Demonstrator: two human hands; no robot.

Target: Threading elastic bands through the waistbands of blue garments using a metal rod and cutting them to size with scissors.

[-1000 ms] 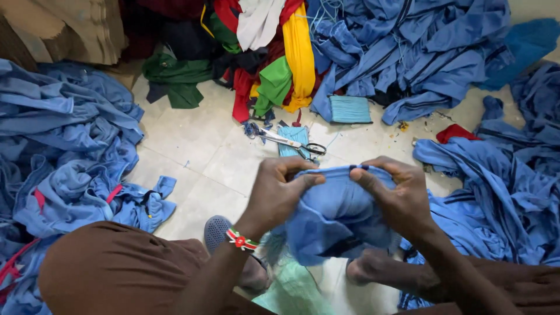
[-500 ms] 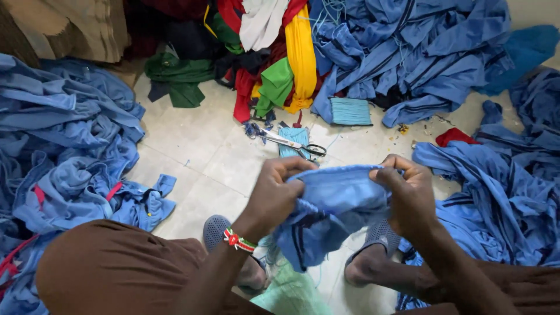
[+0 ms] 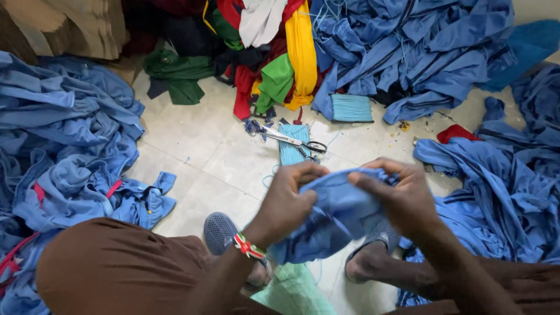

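Hands drawn closer | left hand [image 3: 290, 201], right hand [image 3: 396, 195] fingers grasping blue cloth [image 3: 332, 219] top edge

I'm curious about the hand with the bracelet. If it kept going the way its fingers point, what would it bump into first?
The left hand points right, across the blue garment both hands hold. It would probably first meet the right hand, which grips the same cloth close by, though depth is hard to judge.
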